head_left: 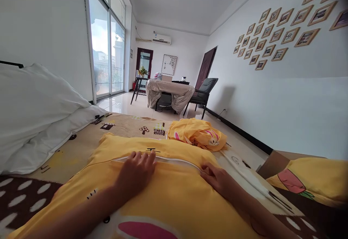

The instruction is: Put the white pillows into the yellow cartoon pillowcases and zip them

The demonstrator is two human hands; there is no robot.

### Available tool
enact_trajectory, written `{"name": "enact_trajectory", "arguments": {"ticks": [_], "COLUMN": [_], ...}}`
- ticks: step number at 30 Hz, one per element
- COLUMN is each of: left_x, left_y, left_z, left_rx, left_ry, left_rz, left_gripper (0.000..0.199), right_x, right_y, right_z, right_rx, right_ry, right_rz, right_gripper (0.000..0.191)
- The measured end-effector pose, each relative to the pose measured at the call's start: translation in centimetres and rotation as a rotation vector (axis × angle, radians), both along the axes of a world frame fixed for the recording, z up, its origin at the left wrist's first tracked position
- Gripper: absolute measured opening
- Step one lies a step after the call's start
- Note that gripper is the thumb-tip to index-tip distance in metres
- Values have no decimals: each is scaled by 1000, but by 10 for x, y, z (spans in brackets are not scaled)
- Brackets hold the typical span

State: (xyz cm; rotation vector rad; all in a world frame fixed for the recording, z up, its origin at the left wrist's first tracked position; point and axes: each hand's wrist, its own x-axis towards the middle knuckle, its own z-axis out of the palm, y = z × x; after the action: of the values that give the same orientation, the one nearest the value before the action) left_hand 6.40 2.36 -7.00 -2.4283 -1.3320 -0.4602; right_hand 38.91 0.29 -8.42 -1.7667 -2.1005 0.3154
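Observation:
A yellow pillowcase (174, 195) with a pink-and-white print lies in front of me, plumped out by a filling. Across its upper part runs a zipper opening (185, 162), parted enough to show a white strip inside. My left hand (138, 170) rests on the case with its fingers curled over the lower edge of that opening. At the opening's right end, my right hand (216, 176) pinches the cloth with thumb and fingers; whether it also has the zipper pull is hidden. Just beyond lies a crumpled yellow cloth (195, 134) with a rabbit print.
White pillows (35, 119) are heaped at the left on the patterned blanket (127, 124). On the right, a yellow pillow with a carrot print (318, 179) sits in a cardboard box (288, 155). A covered table (171, 86) and a black chair (206, 90) stand farther back.

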Motion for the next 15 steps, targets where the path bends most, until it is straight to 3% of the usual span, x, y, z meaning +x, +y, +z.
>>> {"name": "enact_trajectory", "arguments": {"ticks": [4,10,15], "left_x": [-5,-15,-28], "left_y": [6,29,28], "left_z": [5,6,-3], "left_rx": [96,-117,203], "left_ry": [-35,-136,-269], "left_rz": [55,78,-19], "left_gripper": [36,25,21], "right_x": [3,-7,-9], "right_y": [-2,-1,-9], "right_z": [2,10,37], "right_rx": [-35,-34,-79], "right_ry": [-153,-293,-201], "right_rz": [-13,-55,10], "right_gripper": [45,47,50]}}
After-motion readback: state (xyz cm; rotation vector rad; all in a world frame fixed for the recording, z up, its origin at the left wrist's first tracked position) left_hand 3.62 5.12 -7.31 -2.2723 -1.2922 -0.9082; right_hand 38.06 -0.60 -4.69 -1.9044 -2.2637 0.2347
